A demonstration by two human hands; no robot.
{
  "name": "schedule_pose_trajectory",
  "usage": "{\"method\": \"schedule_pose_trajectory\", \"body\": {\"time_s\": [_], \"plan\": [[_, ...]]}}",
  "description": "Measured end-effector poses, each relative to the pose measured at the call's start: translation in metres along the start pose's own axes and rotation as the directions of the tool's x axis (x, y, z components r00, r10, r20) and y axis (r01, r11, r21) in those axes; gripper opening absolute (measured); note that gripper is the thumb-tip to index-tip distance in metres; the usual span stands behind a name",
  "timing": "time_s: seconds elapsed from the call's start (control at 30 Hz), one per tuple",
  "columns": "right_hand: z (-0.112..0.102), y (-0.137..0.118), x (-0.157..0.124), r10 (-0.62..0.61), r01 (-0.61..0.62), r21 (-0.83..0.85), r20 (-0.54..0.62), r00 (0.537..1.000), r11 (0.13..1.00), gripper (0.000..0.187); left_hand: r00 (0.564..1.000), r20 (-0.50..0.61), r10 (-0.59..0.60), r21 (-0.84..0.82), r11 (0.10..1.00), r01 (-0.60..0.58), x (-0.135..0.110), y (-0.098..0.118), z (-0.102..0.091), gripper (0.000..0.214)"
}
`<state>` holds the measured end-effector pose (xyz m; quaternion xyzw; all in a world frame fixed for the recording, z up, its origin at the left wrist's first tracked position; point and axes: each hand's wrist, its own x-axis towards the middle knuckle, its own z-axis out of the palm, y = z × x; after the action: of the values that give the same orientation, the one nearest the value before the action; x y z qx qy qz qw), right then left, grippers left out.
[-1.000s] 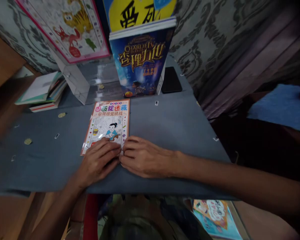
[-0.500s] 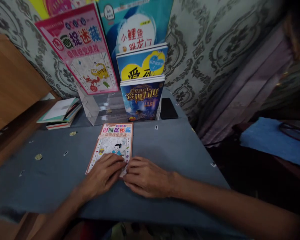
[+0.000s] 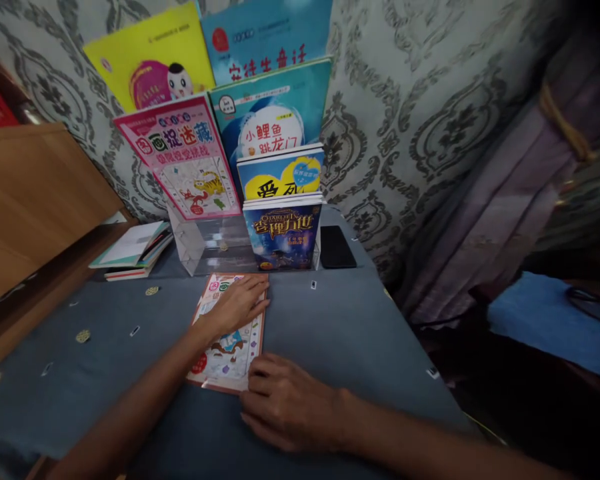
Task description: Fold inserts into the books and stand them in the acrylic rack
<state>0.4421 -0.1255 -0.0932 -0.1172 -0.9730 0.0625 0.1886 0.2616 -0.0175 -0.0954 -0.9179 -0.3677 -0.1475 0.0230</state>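
Observation:
A thin picture booklet (image 3: 230, 353) in a clear sleeve lies flat on the grey-blue tablecloth (image 3: 340, 333). My left hand (image 3: 240, 303) rests flat on its upper half, fingers stretched out toward the far right corner. My right hand (image 3: 280, 400) lies on the cloth at the booklet's near right corner, fingers curled lightly with the tips touching the booklet's edge. Just beyond the booklet stands a clear acrylic display rack (image 3: 200, 247) holding upright books, the front one dark blue (image 3: 283, 233).
A black phone (image 3: 336, 247) lies right of the rack. A stack of thin books (image 3: 133, 250) sits at the left by a wooden board (image 3: 35, 207). Small stickers dot the cloth. Patterned wall behind; curtain and a blue surface (image 3: 555, 320) to the right.
My left hand slid from the booklet's near corner up to its far half. My right hand stayed at the near right corner. The camera tilted up, showing more of the rack.

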Motion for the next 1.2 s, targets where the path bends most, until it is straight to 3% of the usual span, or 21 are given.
{"method": "schedule_pose_trajectory", "body": {"time_s": [0.23,0.47,0.53,0.67,0.77,0.93,1.1,1.2], "plan": [[0.005,0.003,0.002,0.032,-0.032,0.017,0.001,1.000,0.999,0.014,0.993,-0.068,-0.095,-0.033,0.995,0.093,-0.011,0.002,0.013,0.039],[0.005,0.005,0.004,0.261,-0.261,0.081,0.002,0.965,0.962,0.008,0.994,-0.079,-0.081,-0.062,0.995,0.076,-0.012,0.000,0.011,0.038],[0.006,0.006,0.003,0.327,-0.324,0.121,-0.001,0.945,0.938,0.014,0.994,-0.072,-0.078,-0.046,0.996,0.075,-0.013,0.001,0.009,0.038],[0.010,0.009,-0.005,0.455,-0.445,0.202,-0.002,0.891,0.872,0.049,0.987,-0.038,-0.154,0.050,0.987,0.156,-0.022,0.001,0.002,0.035],[0.008,0.010,-0.010,0.521,-0.522,0.206,0.062,0.851,0.828,0.066,0.949,-0.051,-0.313,0.114,0.942,0.317,-0.040,-0.003,-0.004,0.034],[0.001,0.009,-0.008,0.548,-0.568,0.176,0.151,0.822,0.804,0.077,0.790,-0.113,-0.603,0.145,0.777,0.613,-0.077,-0.010,-0.013,0.035],[0.009,0.012,-0.008,0.551,-0.569,0.200,0.139,0.823,0.798,0.083,0.773,-0.123,-0.623,-0.001,0.778,0.628,-0.093,-0.013,-0.012,0.038],[0.016,0.016,-0.011,0.538,-0.545,0.232,0.097,0.837,0.806,0.081,0.723,-0.184,-0.666,-0.299,0.738,0.605,-0.092,-0.021,-0.011,0.038]]}}
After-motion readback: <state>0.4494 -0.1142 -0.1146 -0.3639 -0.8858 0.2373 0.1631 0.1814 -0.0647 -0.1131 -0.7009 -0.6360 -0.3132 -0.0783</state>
